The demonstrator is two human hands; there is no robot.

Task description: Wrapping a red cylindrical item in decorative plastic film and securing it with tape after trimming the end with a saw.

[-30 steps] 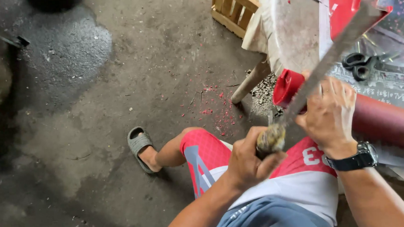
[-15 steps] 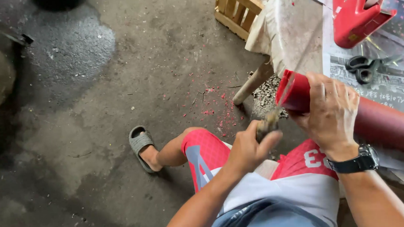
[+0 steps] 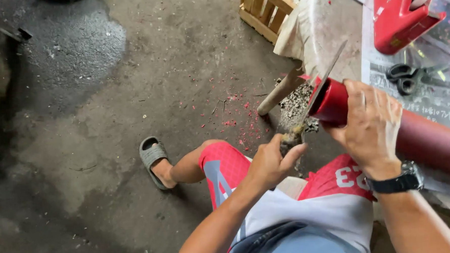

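- Starting at the left of the frame: bare concrete floor (image 3: 98,112), dark and damp-looking toward the upper left, with a grey sandal (image 3: 152,156) on the person's foot just left of centre.
- Moving to centre: red shavings (image 3: 237,118) lie scattered on the floor, above the knee in red shorts (image 3: 221,164).
- Centre, slightly right: the left hand (image 3: 269,162) is wrapped tight around the grubby handle of a long blade (image 3: 320,87), which slants up and to the right, its edge lying against the rim of the tube.
- Right of centre: the right hand (image 3: 369,128), black wristwatch (image 3: 397,182) below it, is curled over the near end of the red tube (image 3: 423,138), pinning it down. The tube runs off toward the lower right, lying on the bench edge.
- Judging its handling: stiff, hollow and fairly light (probably rolled card or plastic), smooth enough to roll, so a grip close behind the worked end looks soundest.
- Far right, upper corner: a red tape dispenser (image 3: 400,20), with black scissors (image 3: 405,78) below it on newspaper (image 3: 436,102).
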